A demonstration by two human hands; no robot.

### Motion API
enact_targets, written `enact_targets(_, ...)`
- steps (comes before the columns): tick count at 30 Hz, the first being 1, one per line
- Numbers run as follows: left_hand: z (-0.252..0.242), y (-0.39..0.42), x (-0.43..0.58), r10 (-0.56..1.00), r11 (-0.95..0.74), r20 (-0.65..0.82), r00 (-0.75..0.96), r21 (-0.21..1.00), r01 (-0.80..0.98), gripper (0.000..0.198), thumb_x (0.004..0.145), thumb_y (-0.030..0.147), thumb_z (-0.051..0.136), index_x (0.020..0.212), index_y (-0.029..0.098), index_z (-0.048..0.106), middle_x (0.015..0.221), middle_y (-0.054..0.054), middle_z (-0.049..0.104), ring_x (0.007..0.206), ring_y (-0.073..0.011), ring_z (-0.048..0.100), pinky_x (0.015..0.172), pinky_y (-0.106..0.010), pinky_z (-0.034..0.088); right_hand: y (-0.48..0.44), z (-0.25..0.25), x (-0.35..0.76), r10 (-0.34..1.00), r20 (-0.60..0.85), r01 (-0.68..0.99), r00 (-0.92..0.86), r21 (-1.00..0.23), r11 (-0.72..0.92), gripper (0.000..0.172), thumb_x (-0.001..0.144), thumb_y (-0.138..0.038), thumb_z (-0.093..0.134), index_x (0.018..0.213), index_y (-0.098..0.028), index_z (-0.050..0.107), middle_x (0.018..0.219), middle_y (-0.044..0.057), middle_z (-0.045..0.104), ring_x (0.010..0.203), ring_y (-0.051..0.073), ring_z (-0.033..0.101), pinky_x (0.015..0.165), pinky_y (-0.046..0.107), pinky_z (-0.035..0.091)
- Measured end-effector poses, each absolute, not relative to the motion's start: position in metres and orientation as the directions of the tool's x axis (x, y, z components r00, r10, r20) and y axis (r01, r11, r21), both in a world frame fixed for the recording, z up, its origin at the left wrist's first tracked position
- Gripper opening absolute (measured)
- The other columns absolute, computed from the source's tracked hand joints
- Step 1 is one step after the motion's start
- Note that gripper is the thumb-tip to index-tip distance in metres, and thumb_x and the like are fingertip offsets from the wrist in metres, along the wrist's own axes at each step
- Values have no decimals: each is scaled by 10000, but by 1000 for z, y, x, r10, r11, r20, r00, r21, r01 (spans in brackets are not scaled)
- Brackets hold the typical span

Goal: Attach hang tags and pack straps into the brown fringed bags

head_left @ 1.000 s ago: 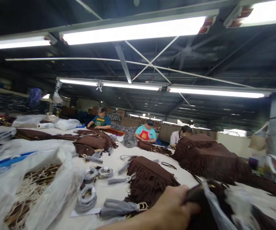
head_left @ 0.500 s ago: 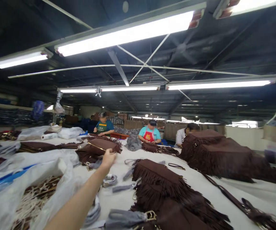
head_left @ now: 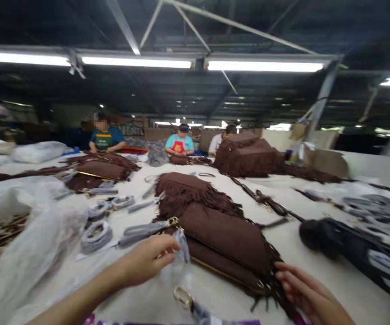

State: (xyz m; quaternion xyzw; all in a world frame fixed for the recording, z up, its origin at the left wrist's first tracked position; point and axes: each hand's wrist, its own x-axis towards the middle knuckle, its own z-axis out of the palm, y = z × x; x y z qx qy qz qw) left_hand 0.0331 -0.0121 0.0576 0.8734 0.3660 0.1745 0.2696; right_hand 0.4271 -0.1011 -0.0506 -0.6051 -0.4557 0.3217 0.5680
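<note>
Lying aslant between the worker's two hands on the white table [head_left: 139, 180]: one dark brown bag [head_left: 222, 230], fringed at its right end, gold zip line along the near side. Behind it, adjoining: one fringed brown bag [head_left: 181, 187].

Left hand [head_left: 152, 259]: at the bag's left end, fingers bent, a narrow gap between thumb and forefinger, tips right by a grey-wrapped strip [head_left: 183, 246]. Right hand [head_left: 308, 289]: at the fringe, fingers loosely bent and slightly parted. From where I stand, the picture is too blurred to tell whether either has a grip.

Nearest the worker: one gold clip [head_left: 183, 295]. Left of the bag: one grey-wrapped strap [head_left: 142, 232] with gold fitting; one grey coil [head_left: 96, 237], two more behind it. Far left: one clear plastic sack [head_left: 46, 234], open, holding brown and cream cords [head_left: 2, 243].

Right side: one long black article [head_left: 337, 243]; a dark brown strap [head_left: 259, 198]; a tall heap of brown fringed goods [head_left: 249, 155] farther back.

Across the table: three co-workers, one in a red apron [head_left: 179, 145], one partly hidden by the heap.
</note>
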Motion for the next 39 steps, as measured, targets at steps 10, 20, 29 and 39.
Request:
enact_targets(10, 28, -68, 75, 464, -797, -12, 886, 431, 424, 408, 854, 64, 424, 1191, 244, 570, 1356, -62, 541, 1220, -216, 496, 1054, -343, 383, -115, -29, 414, 928, 20, -174, 372, -981, 91, 455, 629, -468, 870, 924, -159, 713, 805, 51, 671, 618, 140, 577, 546, 235, 483)
enact_targets(20, -9, -50, 91, 681, -719, -18, 732, 170, 674, 210, 882, 96, 427, 917, 185, 614, 1001, -86, 653, 896, -230, 600, 803, -351, 480, -135, -20, 349, 980, 187, 373, 71, -916, 148, 315, 873, -480, 609, 1010, -209, 693, 848, 40, 693, 745, 206, 636, 681, 289, 500)
enact_targets(29, 13, -26, 57, 683, -692, 87, 725, 396, 604, 210, 909, 144, 408, 876, 187, 610, 889, -37, 651, 835, -183, 601, 751, -269, 433, -129, 9, 296, 922, 353, 579, -156, -724, 375, 192, 943, -294, 504, 930, -214, 678, 802, 2, 673, 728, 167, 617, 690, 236, 466)
enact_targets(39, 8, -26, 22, 707, -651, 172, 686, 536, 538, 300, 837, 83, 356, 930, 201, 615, 912, -18, 636, 865, -166, 576, 795, -267, 428, -127, 4, 294, 891, 413, 650, -188, -628, 428, 185, 983, -246, 451, 954, -216, 631, 841, 16, 656, 759, 163, 623, 692, 228, 464)
